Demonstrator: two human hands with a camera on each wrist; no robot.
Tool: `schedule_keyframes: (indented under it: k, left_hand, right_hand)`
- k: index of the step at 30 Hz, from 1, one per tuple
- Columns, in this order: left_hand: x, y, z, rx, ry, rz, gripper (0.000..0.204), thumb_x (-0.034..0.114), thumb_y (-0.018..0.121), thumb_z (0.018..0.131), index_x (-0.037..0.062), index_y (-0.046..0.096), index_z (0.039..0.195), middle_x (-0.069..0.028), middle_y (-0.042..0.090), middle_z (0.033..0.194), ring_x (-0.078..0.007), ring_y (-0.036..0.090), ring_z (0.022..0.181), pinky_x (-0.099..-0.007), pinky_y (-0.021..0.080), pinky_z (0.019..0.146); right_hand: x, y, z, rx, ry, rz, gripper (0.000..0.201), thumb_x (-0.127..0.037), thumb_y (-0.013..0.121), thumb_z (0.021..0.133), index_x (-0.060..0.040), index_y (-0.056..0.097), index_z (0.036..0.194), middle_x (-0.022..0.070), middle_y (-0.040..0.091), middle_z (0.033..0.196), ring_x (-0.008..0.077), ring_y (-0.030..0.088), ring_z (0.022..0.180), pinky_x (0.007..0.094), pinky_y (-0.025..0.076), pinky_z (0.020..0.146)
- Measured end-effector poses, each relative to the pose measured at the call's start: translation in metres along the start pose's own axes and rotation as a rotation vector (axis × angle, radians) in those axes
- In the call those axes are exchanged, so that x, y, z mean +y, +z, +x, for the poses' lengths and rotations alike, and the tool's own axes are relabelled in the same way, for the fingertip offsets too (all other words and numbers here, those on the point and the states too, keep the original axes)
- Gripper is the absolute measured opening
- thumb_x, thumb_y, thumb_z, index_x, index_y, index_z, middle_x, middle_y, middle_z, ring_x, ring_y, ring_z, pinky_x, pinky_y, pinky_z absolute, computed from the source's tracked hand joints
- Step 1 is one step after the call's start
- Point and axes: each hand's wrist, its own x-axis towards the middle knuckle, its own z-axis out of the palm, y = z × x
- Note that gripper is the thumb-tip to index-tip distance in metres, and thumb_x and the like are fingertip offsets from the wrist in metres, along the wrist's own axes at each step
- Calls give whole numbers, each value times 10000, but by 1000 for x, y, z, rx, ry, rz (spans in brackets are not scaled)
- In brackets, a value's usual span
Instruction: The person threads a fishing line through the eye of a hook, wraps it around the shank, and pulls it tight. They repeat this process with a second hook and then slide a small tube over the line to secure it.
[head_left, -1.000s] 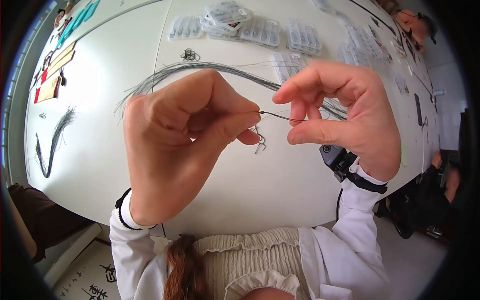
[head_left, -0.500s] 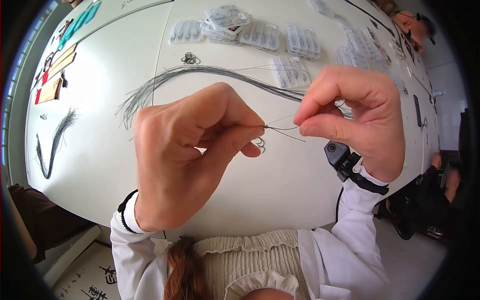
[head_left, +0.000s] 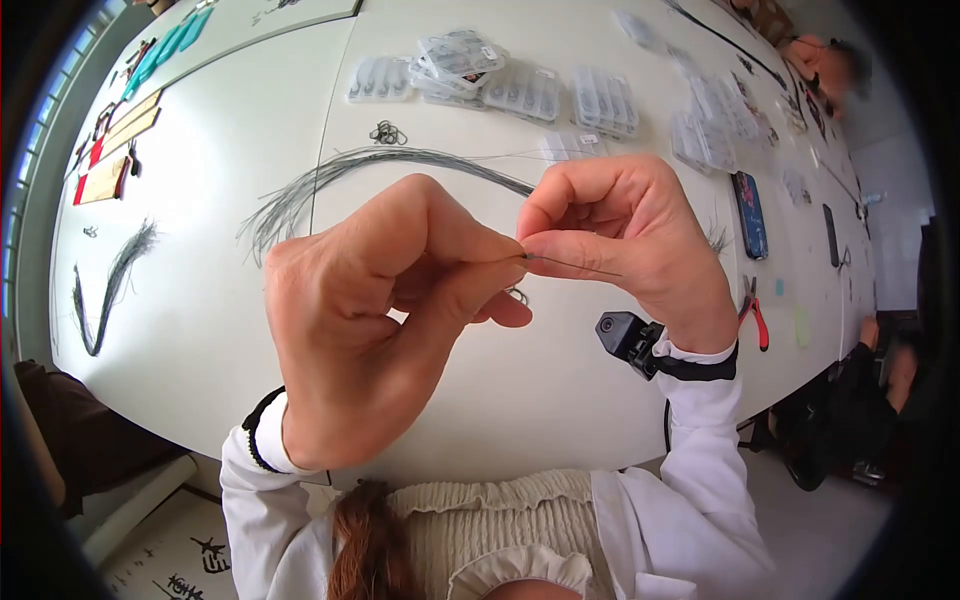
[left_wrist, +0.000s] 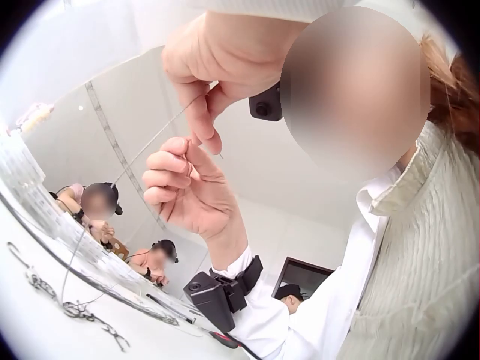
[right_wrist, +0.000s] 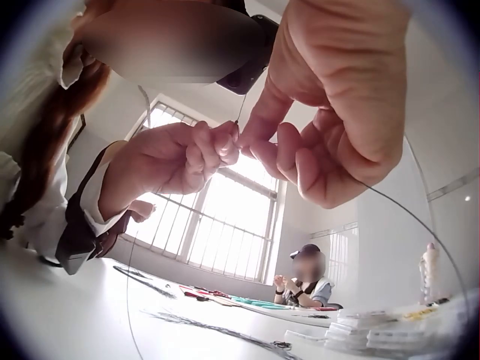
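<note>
The left hand (head_left: 365, 310) pinches a small dark knot on a thin line between thumb and forefinger. Meeting it at the fingertips, the right hand (head_left: 640, 250) pinches the line just beside the knot; a short dark end (head_left: 590, 268) lies across its thumb. Below the left fingertips, part of a metal hook (head_left: 517, 295) shows. In the left wrist view a grey line (left_wrist: 154, 139) runs down from the hand above, and linked hooks (left_wrist: 79, 309) lie on or over the table. In the right wrist view a line (right_wrist: 416, 219) trails from behind the right hand (right_wrist: 337, 97).
A bundle of grey strands (head_left: 400, 157) lies behind the hands, with small dark rings (head_left: 388, 132) beyond it. Clear boxes (head_left: 460, 60) are stacked farther back. Red-handled pliers (head_left: 756, 318) and a blue packet (head_left: 750, 215) lie at the right. Other people sit around the table.
The right hand has moved left until its fingertips meet the left hand's, and its thumb and forefinger have closed on the line. The view has shifted slightly.
</note>
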Motion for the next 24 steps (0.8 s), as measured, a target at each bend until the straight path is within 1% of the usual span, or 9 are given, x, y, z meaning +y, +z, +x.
schedule_keyframes:
  k: [3, 8, 11, 13, 14, 15, 17, 23, 24]
  left_hand:
    - [-4, 0, 0, 49, 78, 42, 63, -137, 550, 769, -76, 536, 777, -117, 608, 706, -181, 647, 612, -258, 563, 533]
    - [-6, 1, 1, 132, 62, 87, 57, -115, 537, 796, -59, 532, 798, -94, 601, 702, -147, 632, 589, -231, 539, 538]
    - [-11, 1, 2, 179, 83, 113, 57, -103, 542, 807, -48, 527, 803, -80, 599, 701, -131, 627, 587, -216, 522, 545]
    - [-14, 2, 2, 206, 78, 110, 58, -98, 546, 812, -45, 525, 803, -73, 599, 701, -125, 627, 592, -211, 514, 549]
    - [-15, 2, 1, 204, 122, 194, 56, -93, 554, 814, -45, 526, 805, -70, 601, 702, -122, 628, 601, -209, 513, 552]
    - [-16, 2, 1, 202, 167, 278, 56, -87, 561, 816, -45, 527, 807, -67, 602, 703, -119, 629, 611, -207, 511, 554]
    - [-16, 3, 1, 221, 211, 340, 57, -87, 565, 815, -46, 528, 803, -66, 603, 701, -117, 626, 611, -205, 509, 556]
    - [-9, 6, -1, 178, 345, 589, 92, -114, 591, 766, -37, 541, 753, -65, 590, 675, -135, 622, 616, -212, 498, 548]
    - [-6, 5, -3, 101, 344, 663, 95, -110, 598, 757, -30, 548, 750, -60, 588, 675, -145, 623, 617, -214, 496, 547]
  right_hand:
    - [5, 3, 1, 8, -5, 46, 83, -48, 660, 788, 26, 640, 818, 33, 628, 721, 50, 567, 648, 177, 462, 602]
    - [12, 16, -3, 77, -65, 48, 70, -43, 655, 789, 22, 641, 813, 9, 632, 722, 27, 556, 638, 178, 446, 558]
    - [13, 28, -7, 198, -168, -131, 50, 1, 663, 739, 3, 642, 784, 6, 619, 692, 43, 551, 576, 203, 431, 493]
    - [9, 35, -10, 376, -578, -748, 111, 61, 687, 684, 0, 633, 761, 45, 595, 689, 67, 507, 570, 192, 386, 498]
    - [11, 36, -9, 417, -716, -840, 168, 83, 696, 610, -12, 642, 738, 67, 574, 666, 101, 475, 521, 224, 353, 437]
    - [14, 35, -9, 415, -716, -840, 168, 83, 696, 610, -12, 642, 738, 67, 574, 666, 101, 475, 521, 224, 353, 437]
    - [18, 32, -8, 500, -1041, -1176, 213, 81, 704, 567, -8, 644, 752, 61, 553, 653, 129, 461, 493, 230, 343, 406]
    - [3, 33, -16, 501, -1105, -1318, 268, 80, 716, 531, -16, 648, 772, 65, 544, 679, 150, 461, 488, 228, 332, 396]
    - [1, 30, -16, 498, -1123, -1300, 259, 77, 719, 537, -20, 651, 768, 67, 549, 684, 150, 462, 496, 228, 337, 407]
